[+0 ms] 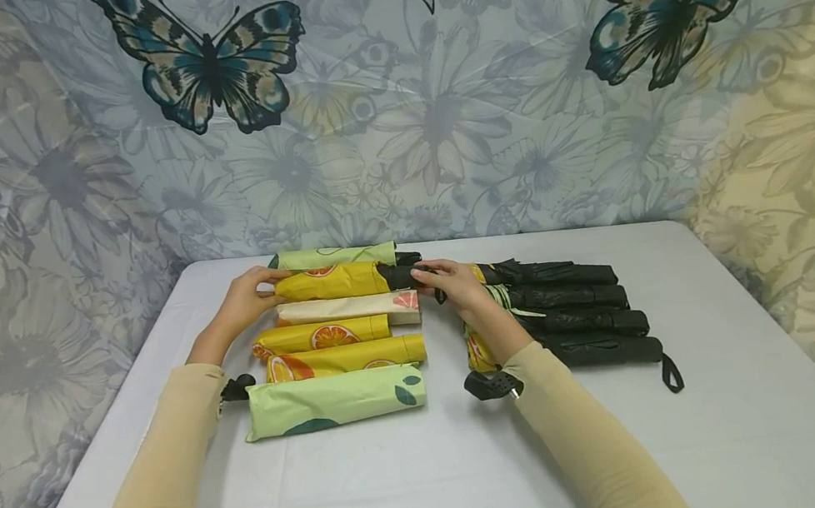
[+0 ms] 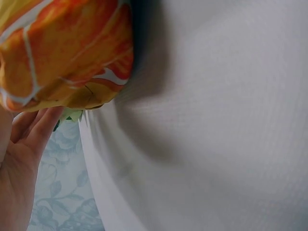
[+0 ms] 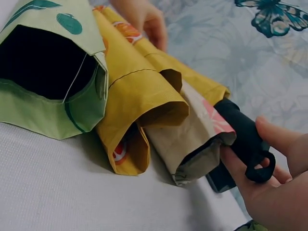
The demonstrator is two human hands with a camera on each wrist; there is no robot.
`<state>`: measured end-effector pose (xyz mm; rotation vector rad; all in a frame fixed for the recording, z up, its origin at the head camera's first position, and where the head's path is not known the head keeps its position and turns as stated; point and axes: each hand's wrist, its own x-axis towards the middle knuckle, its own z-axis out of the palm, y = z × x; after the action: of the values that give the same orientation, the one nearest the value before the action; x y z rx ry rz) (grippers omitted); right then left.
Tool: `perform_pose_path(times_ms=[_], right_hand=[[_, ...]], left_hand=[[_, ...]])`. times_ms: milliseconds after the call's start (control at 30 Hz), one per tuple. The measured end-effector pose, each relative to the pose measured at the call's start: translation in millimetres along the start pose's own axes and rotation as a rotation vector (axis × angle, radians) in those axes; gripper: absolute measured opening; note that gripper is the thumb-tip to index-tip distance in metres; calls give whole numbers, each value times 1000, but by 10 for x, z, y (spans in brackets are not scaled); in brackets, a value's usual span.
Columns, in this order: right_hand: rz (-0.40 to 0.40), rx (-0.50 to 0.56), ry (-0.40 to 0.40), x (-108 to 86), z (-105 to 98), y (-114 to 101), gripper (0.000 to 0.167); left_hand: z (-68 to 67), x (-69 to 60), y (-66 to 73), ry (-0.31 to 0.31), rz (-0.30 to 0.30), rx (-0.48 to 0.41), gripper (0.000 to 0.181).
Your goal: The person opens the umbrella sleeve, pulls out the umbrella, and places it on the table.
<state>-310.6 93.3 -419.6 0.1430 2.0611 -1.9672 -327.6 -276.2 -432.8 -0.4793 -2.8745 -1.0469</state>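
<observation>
A folded umbrella in a yellow orange-print sleeve (image 1: 328, 282) lies across the back of the left row. My left hand (image 1: 245, 298) grips its left end between thumb and fingers. At the other end, my right hand (image 1: 456, 282) holds the black umbrella handle (image 3: 245, 137) with thumb and fingers; a small loop hangs from it. Behind lies a pale green sleeve (image 1: 336, 256) with a black handle end. Just in front is a beige sleeve (image 1: 346, 309), its mouth gaping in the right wrist view. An orange-print end (image 2: 72, 53) partly hides my left hand in the left wrist view.
Nearer me lie two yellow sleeves (image 1: 347, 357) and a light green sleeve (image 1: 337, 400) with an open, dark mouth. Several black folded umbrellas (image 1: 581, 318) lie side by side to the right, partly behind my right forearm. A butterfly-patterned cloth (image 1: 403, 145) backs the white table (image 1: 419, 487).
</observation>
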Motion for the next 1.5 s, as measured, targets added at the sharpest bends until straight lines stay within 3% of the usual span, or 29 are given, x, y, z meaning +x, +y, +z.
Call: perform_pose_path(times_ms=[233,433,767,1100,1333,1500], right_hand=[[-16,81,12,1,-4,-20,47],[-8,87,25,-22,-10,-40,48],[-12,133,43,-58,-31,-48,46],[-16,161,52,-108,-103,-92,48],[31,71,60,-120,-188,-103,50],[7,120,67,-122,-222,-90,49]], left_hand=[[-27,1,27,-34,-46,-7,43],[-16,14,29,-39,-60,-28,40],[14,28,24,-19,-51,-46,32],[13,32,32,-42,-47,-23,26],[29,21,41,-46,-29,-24,26],[38,25,52,-50,-24,-22,25]])
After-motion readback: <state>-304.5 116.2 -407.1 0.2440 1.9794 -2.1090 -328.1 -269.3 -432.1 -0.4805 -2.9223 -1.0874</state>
